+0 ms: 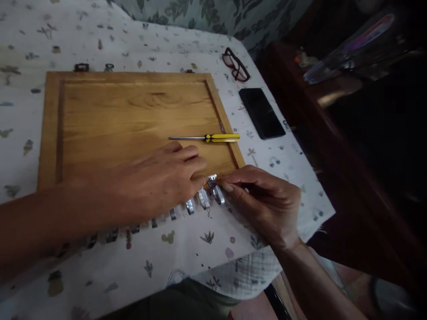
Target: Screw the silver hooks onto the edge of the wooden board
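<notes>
A framed wooden panel [113, 120] lies flat on the table, and a row of shiny metal hooks [204, 199] runs along its near edge. My left hand [167, 175] rests over the panel with fingers curled, its thumb against the metal hook [212, 180] near the right corner. On the other side of that hook my right hand [267, 200] is closed in a pinch, thumb and forefinger touching together. Whatever small thing sits between those fingertips is hidden. A yellow and black screwdriver [222, 138] lies across the panel's right side, untouched.
Dark-framed glasses [236, 65] and a black phone [262, 112] lie right of the panel on the patterned tablecloth [180, 244]. Small dark metal pieces [81, 67] show at the panel's far edge. Dark wooden furniture [320, 129] stands to the right, bearing a clear plastic bottle [347, 49].
</notes>
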`<state>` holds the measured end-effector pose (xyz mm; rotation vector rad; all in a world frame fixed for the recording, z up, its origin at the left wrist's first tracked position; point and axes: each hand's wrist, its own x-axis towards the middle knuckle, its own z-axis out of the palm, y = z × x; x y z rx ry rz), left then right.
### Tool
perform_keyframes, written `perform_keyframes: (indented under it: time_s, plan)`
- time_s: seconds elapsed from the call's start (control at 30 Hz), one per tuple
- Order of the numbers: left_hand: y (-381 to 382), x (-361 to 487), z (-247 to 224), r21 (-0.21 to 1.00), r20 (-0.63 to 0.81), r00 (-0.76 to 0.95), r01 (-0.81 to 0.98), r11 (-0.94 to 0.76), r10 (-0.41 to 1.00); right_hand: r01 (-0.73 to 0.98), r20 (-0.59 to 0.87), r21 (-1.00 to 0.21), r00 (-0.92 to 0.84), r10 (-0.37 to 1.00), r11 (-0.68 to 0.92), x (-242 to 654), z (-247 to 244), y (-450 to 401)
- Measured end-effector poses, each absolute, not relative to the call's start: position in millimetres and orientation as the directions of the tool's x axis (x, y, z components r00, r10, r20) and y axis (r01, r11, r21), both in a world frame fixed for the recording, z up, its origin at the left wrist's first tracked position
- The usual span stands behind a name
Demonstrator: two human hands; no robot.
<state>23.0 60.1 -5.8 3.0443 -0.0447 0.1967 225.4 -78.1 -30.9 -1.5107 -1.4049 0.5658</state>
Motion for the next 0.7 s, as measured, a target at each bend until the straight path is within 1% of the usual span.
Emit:
perform_keyframes:
  time_s: [0.1,0.23,0.3,0.4,0.53,0.7]
  plan:
    - [61.1,24.3,-7.6,0.131,0.127,0.992,-0.006,-0.991,0.011,0.506,0.240,-0.856,0.210,0.948,0.105,226.1,-31.5,-79.4]
    - [60.3,23.8,-5.3,0.187,0.161,0.986,-0.001,-0.982,0.029,0.534,0.233,-0.843,0.242,0.942,0.071,223.8,-32.8,-82.2]
    - [59.2,22.9,-3.2,0.191,0.137,0.990,0.000,-0.982,0.027,0.569,0.243,-0.820,0.246,0.938,0.063,223.8,-34.1,-83.5]
    - [57.9,22.1,-3.7,0.187,0.111,0.994,-0.005,-0.982,0.016,0.648,0.290,-0.755,0.194,0.937,0.099,227.1,-36.5,-84.0]
    - [57.6,23.9,-10.1,0.194,0.159,0.987,-0.015,-0.981,0.016,0.682,0.347,-0.708,0.111,0.931,0.183,231.3,-37.6,-82.7]
    - [57.9,27.3,-10.8,0.203,0.097,0.995,0.013,-0.979,0.034,0.686,0.299,-0.716,0.132,0.945,0.130,227.6,-32.9,-82.8]
